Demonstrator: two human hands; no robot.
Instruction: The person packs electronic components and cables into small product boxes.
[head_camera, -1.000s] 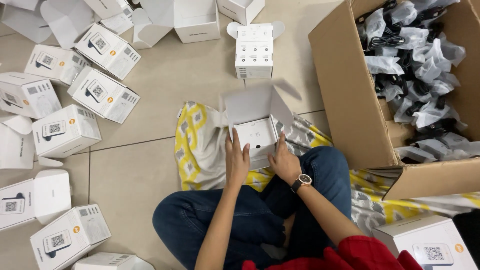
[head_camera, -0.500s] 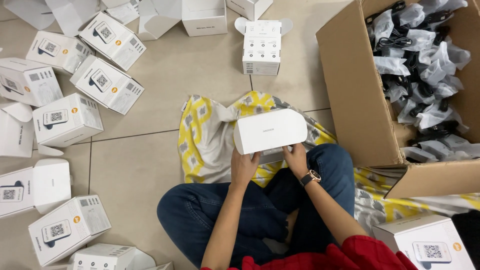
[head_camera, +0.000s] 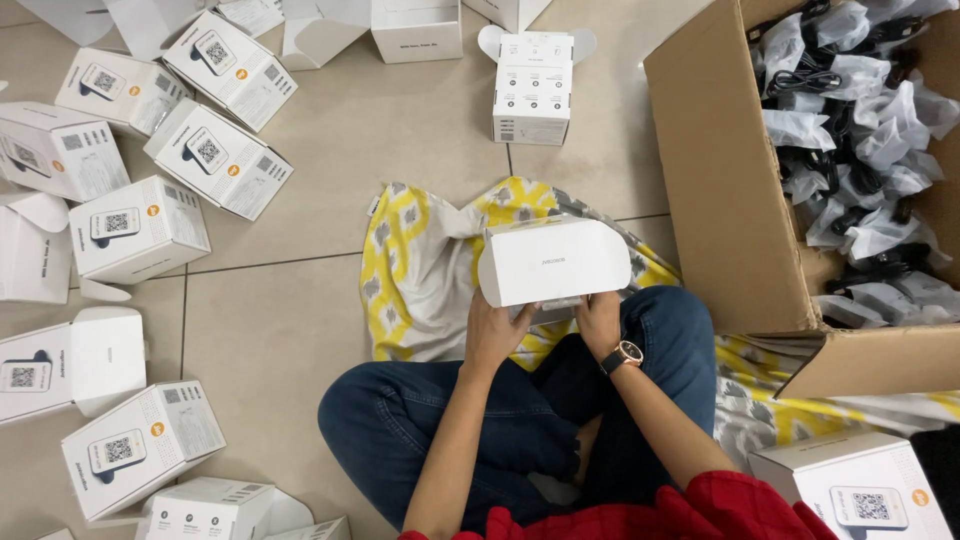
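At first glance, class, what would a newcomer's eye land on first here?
Probably the white box at the centre, held by both the left hand and the right hand above a yellow patterned cloth. Next, the big cardboard carton of bagged black cables at right, and white boxes scattered at left.

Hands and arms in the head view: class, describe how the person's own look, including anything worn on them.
Both forearms are bare, with no gloves on the left hand or the right hand. The right wrist carries a wristwatch with a round dark face, a rose-gold-coloured case and a dark strap. Red fabric, apparently the top's sleeves, shows at the bottom edge near the upper arms. No rings are visible.
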